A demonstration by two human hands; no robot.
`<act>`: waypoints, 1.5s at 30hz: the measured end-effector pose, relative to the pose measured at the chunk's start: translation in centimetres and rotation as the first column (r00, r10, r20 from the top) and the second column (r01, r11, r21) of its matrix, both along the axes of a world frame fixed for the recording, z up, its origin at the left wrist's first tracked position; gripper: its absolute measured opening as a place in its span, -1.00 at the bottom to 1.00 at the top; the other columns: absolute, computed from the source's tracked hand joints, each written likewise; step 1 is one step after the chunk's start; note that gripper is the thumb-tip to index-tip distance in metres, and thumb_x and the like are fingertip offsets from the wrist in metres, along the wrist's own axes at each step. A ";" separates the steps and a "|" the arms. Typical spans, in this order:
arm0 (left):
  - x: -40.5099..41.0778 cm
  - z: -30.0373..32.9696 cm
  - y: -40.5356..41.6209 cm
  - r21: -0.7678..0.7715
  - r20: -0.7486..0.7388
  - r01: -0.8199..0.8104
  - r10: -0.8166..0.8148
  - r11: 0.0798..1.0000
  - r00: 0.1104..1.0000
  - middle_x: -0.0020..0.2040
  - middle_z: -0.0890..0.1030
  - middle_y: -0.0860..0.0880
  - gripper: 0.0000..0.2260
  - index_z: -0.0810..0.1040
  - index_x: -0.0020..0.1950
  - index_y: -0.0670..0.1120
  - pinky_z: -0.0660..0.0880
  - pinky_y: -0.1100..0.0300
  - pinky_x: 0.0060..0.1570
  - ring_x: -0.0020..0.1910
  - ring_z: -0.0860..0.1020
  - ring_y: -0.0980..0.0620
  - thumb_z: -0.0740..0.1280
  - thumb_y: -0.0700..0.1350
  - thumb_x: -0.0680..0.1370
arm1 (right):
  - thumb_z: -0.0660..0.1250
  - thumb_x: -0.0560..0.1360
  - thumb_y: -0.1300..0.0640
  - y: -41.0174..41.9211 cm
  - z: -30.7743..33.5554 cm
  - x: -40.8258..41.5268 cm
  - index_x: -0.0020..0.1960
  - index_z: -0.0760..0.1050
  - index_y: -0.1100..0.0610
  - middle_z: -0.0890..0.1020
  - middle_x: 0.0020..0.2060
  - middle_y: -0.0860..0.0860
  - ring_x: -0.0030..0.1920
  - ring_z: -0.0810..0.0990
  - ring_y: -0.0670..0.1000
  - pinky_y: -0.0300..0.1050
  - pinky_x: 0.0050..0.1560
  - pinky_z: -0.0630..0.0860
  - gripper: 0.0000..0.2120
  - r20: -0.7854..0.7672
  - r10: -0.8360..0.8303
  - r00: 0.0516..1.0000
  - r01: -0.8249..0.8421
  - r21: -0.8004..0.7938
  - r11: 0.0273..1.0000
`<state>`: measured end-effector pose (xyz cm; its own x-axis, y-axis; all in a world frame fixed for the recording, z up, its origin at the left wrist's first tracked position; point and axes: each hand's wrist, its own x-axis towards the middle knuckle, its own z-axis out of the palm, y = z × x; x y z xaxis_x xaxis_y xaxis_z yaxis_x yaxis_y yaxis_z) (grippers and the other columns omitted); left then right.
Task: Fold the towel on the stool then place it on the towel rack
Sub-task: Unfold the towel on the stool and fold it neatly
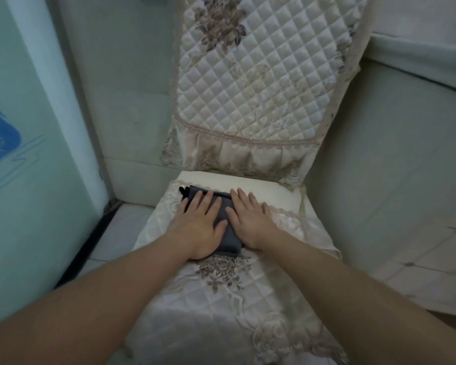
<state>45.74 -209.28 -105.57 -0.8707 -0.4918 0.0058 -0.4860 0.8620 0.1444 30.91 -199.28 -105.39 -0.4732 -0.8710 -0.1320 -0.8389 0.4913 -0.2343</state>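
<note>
Both my left hand and right hand press flat, fingers spread, on the folded dark grey towel atop the cream quilted seat.

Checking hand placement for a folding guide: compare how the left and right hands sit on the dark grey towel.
The left hand lies mostly on the dark grey folded towel, covering its left part; the right hand rests on its right edge, partly on the quilted cream seat cover. Both are flat, palms down, fingers spread.

Pale walls meet in the far corner; a frosted glass door stands left, light floor tiles right.
</note>
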 end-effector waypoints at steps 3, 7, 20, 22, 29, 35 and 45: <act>0.0 0.1 0.0 0.004 0.010 -0.003 0.003 1.000 1.000 0.65 -0.16 0.00 -0.25 -0.11 0.62 0.05 -0.18 -0.10 0.54 0.60 -0.19 -0.03 -0.24 0.39 0.50 | -0.21 0.65 -0.27 0.1 0.4 -0.3 0.64 -0.22 -0.08 -0.11 0.66 -0.04 0.64 -0.15 0.13 0.31 0.56 -0.17 -0.37 -0.040 0.009 0.999 -0.008 0.041 0.999; 0.7 0.2 -0.3 0.032 0.031 -0.012 0.011 0.999 0.999 0.64 -0.21 0.04 -0.03 -0.18 0.61 0.12 -0.22 -0.11 0.52 0.59 -0.27 0.00 -0.27 0.61 0.31 | -0.20 0.63 -0.30 0.0 0.9 0.0 0.64 -0.23 -0.08 -0.13 0.66 -0.03 0.64 -0.17 0.13 0.31 0.56 -0.18 -0.34 -0.056 0.009 0.998 -0.006 0.054 0.999; 2.8 1.7 -0.1 0.267 -0.151 -0.031 0.073 0.963 0.986 0.62 0.13 -0.11 -0.22 0.18 0.59 -0.01 0.03 0.05 0.53 0.59 0.07 -0.09 0.18 0.40 0.49 | -0.01 0.61 -0.33 -0.6 1.7 -0.8 0.64 -0.05 -0.06 0.10 0.64 0.01 0.60 0.08 0.19 0.33 0.53 0.04 -0.29 0.050 0.023 0.998 -0.027 0.075 0.997; 4.4 2.8 -0.9 0.417 -0.348 -0.066 0.227 0.907 0.910 0.37 0.52 -0.15 -0.54 0.48 0.37 -0.11 0.35 0.16 0.32 0.36 0.47 -0.11 0.36 0.08 0.54 | 0.20 0.58 -0.24 -0.7 3.0 -1.3 0.53 0.30 0.00 0.45 0.47 0.07 0.43 0.40 0.19 0.18 0.41 0.35 -0.40 0.079 0.035 0.996 -0.032 -0.041 0.999; 7.4 6.3 -4.3 0.884 -0.006 -0.294 0.638 0.363 0.770 -0.07 0.66 -0.20 -0.80 0.56 0.09 -0.23 0.61 0.05 -0.17 -0.30 0.63 -0.09 0.35 -0.14 0.55 | 0.44 0.46 0.05 -0.4 8.7 1.0 -0.07 0.65 0.02 0.69 -0.13 -0.05 -0.14 0.61 -0.03 -0.15 -0.11 0.47 -0.93 0.221 0.060 0.973 0.004 -0.276 0.961; 9.3 5.4 -2.7 0.078 -0.288 0.301 -0.267 0.951 0.919 0.07 0.66 -0.02 -0.70 0.64 0.10 -0.07 0.53 0.09 0.09 0.04 0.59 0.00 0.47 -0.01 0.41 | 0.39 0.42 -0.03 6.0 6.2 6.3 0.11 0.57 0.02 0.64 0.01 -0.03 0.01 0.59 0.05 -0.02 -0.05 0.56 -0.72 -0.105 0.335 0.936 -0.344 -0.090 0.935; 8.9 4.5 -3.4 -0.365 0.050 0.475 -0.493 0.800 0.869 0.23 0.60 -0.05 -0.76 0.62 0.13 -0.08 0.54 -0.02 0.03 0.17 0.56 -0.10 0.31 -0.04 0.51 | 0.33 0.46 0.07 8.2 3.1 6.9 0.08 0.63 0.11 0.59 0.26 0.00 0.34 0.47 0.09 0.08 0.22 0.46 -0.75 -0.328 0.178 0.928 -0.251 -0.194 0.948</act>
<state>54.66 -212.73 -101.11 -0.9893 0.0376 0.1413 0.0079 0.9787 -0.2049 37.77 -191.05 -102.32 -0.2570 -0.9450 0.2021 -0.9663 0.2550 -0.0363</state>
